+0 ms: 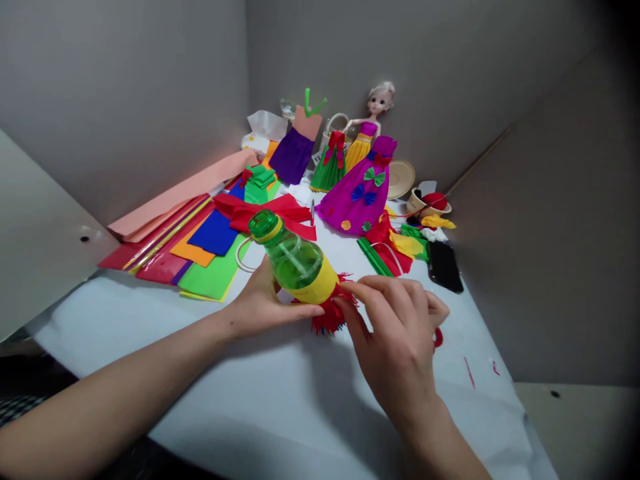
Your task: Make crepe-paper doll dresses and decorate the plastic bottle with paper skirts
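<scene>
At frame centre, the left hand (263, 303) is gripping a tilted green plastic bottle (295, 263); the right hand (400, 327) is pinching red fringed paper (327, 318) at its base. A yellow band (317, 285) is already encircling the body; the fringe is looking only partly fitted.

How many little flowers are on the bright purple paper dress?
2: left along the hem, a small yellow paper flower; right of it, a small green paper flower. More may hide behind.

Doll (381, 101) chilling by back wall (430, 47), bow dress (345, 193) in front. Phone (445, 267) off to right, tub (416, 204) just past it.
</scene>
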`<state>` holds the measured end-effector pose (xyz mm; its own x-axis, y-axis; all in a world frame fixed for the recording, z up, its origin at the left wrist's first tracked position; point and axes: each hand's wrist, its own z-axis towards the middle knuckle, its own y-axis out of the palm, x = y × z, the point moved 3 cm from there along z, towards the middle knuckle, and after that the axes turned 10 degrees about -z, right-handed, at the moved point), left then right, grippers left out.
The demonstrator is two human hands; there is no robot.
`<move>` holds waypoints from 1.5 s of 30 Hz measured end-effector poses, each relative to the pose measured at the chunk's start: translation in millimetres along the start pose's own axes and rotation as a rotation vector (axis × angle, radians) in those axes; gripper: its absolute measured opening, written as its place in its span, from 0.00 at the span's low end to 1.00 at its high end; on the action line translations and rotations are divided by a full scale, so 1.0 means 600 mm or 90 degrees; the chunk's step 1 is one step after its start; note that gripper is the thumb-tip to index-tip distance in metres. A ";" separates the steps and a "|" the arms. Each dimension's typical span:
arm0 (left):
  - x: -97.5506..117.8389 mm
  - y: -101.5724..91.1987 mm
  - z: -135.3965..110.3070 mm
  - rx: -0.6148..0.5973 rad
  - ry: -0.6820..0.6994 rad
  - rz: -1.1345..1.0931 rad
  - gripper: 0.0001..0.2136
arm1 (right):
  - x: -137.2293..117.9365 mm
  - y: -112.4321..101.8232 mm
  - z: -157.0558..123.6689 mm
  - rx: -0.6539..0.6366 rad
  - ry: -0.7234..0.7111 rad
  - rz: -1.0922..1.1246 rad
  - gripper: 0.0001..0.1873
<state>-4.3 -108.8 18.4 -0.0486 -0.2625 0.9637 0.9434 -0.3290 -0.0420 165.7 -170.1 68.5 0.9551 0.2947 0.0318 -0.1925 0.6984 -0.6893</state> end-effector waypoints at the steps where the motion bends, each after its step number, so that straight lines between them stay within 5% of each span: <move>1: 0.001 0.000 0.000 -0.006 0.001 -0.001 0.25 | 0.003 0.001 -0.001 0.002 0.003 0.002 0.07; 7: 0.005 0.002 -0.001 -0.029 0.003 -0.029 0.30 | 0.023 0.004 -0.002 -0.048 0.053 0.077 0.12; 25: -0.007 0.009 -0.004 -0.220 -0.088 -0.211 0.30 | 0.057 0.036 -0.011 -0.454 0.248 0.543 0.18; 45: -0.035 0.010 0.006 -0.241 -0.185 -0.290 0.29 | 0.050 0.062 -0.019 -0.511 0.342 0.699 0.09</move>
<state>3.5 -101.7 -0.9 -0.2751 0.2165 0.9367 0.6666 -0.6591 0.3481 190.0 -142.9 35.4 0.4165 0.0283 -0.9087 -0.8611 -0.3084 -0.4043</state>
